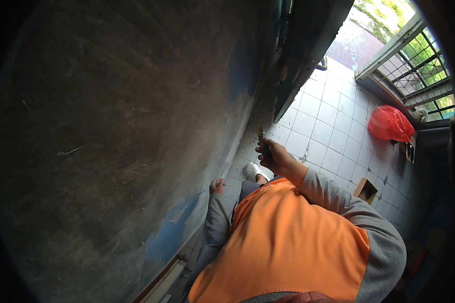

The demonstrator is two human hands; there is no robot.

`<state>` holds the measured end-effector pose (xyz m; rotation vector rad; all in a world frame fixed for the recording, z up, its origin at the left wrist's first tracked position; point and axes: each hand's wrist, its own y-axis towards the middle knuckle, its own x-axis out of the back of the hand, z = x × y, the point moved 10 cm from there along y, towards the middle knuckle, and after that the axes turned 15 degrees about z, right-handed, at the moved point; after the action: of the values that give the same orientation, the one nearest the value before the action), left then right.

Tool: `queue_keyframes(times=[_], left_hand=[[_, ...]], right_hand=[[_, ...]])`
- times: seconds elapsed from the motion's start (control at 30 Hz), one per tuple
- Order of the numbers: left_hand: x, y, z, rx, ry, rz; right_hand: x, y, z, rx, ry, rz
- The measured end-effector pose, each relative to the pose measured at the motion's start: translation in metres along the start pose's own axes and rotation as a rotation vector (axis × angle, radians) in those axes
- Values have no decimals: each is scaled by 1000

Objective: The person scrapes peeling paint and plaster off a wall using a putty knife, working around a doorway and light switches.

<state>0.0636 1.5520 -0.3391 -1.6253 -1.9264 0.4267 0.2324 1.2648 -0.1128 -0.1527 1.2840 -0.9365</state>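
Note:
My right hand (275, 153) grips a small dark-handled tool (261, 135), its narrow tip pointing towards the door frame. The exact kind of tool is too dim to tell. Lower and to the left, my left hand (217, 186) hangs beside the wall, fingers loosely bent and apart, with nothing visible in it. The wall (110, 144) fills the left side. Its surface is mostly bare grey-brown, scratched, with a patch of peeling blue paint (178, 223) low down and another blue patch (242, 72) near the door.
A dark door (307, 49) stands ajar over white floor tiles (326, 117). To the right are a red plastic bag (390, 123), a small open cardboard box (365, 191) and a mesh-covered grille (413, 64). Wooden strips (163, 282) lie along the wall's foot.

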Motion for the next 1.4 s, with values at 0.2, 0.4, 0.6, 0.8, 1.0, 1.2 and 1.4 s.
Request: queue_keyframes(times=[0.2, 0.4, 0.6, 0.8, 1.0, 1.2, 1.4], left_hand=[[1, -17, -276, -343, 39, 151], [16, -143, -439, -618, 456, -417], [35, -200, -423, -566, 377, -1273], [7, -132, -358, -364, 508, -1263], [-19, -59, -239, -228, 562, -1366], [-10, -9, -139, -454, 585, -1568], [-54, -2, -151, -666, 1253, -2201]], right_hand=[[19, 19, 28, -6, -134, -100], [47, 29, 56, -140, -312, -153], [84, 43, 106, -120, -660, -147], [145, 104, 119, 102, -951, -95], [164, 161, 121, 483, -1286, -76], [199, 225, 101, 939, -1262, 93], [233, 275, 100, 1200, -1147, 179]])
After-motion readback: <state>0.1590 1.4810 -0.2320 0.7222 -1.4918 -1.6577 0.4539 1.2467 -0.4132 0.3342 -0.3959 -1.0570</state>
